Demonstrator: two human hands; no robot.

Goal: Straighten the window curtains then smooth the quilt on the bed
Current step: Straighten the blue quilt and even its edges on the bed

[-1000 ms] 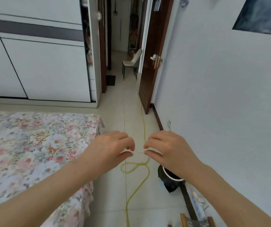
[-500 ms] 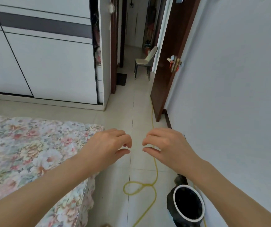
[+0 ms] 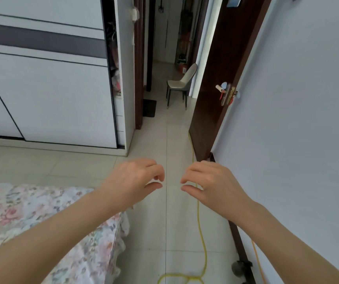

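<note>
1. I see the floral quilt (image 3: 21,218) at 8 o'clock, its corner hanging down below the left forearm
2. The left hand (image 3: 135,179) and right hand (image 3: 211,181) hover at centre, near each other, fingers loosely curled, thumbs apart from fingertips, gripping nothing
3. A yellow cord (image 3: 202,242) trails at 5 o'clock
4. Brown door (image 3: 225,78) at 1 o'clock, chair (image 3: 183,83) at 12, white wardrobe (image 3: 52,89) at 10

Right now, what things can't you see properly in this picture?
All from the head view:
The window curtains: nowhere in view; the camera faces the doorway.
The quilt: only a corner shows; the left edge cuts it off and the left forearm covers part.
The yellow cord: the right hand hides a stretch, and the bottom edge cuts its loop.
The wardrobe gap: too dark and narrow to tell what is inside.
</note>
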